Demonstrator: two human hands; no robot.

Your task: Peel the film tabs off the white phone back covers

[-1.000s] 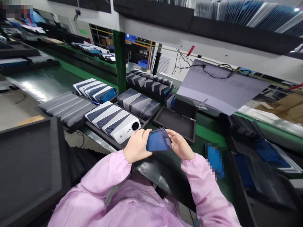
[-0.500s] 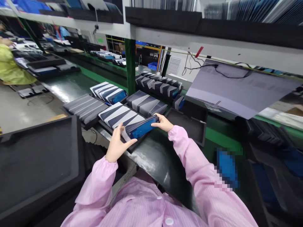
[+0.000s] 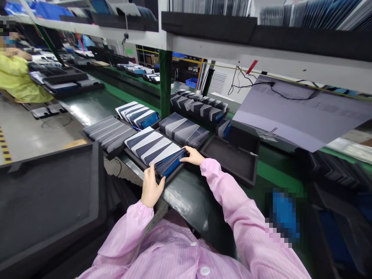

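While both our hands work at the near end of the row of white-and-dark pieces (image 3: 156,145), the blue-faced piece (image 3: 173,166) stands between them, foremost in that row, tilted back over a black tray (image 3: 174,179) at the bench edge. Our right hand (image 3: 192,155) pinches its upper right end, thumb in front. Our left hand (image 3: 151,186) curves at the other end, thumb apart from the fingers; we cannot tell whether it grips or only touches. The pieces just behind fan open.

Close neighbours: grey striped pieces (image 3: 110,132) to the left, a second white row (image 3: 136,113) beyond, a blue pen (image 3: 137,128) between. A dark striped row (image 3: 184,130) sits behind our right hand, hemming in the far side; a low black tray (image 3: 236,159) lies right of it. Further back, a green post (image 3: 165,83) rises to the loaded shelf (image 3: 209,44), from which a grey sheet (image 3: 302,112) hangs with black cables across it.

A large black tray (image 3: 46,197) crowds the left of our lap. Far left, a co-worker in yellow (image 3: 21,77) sits by another bench. Right of our forearm, we note a blue patch, too pixelated to identify.
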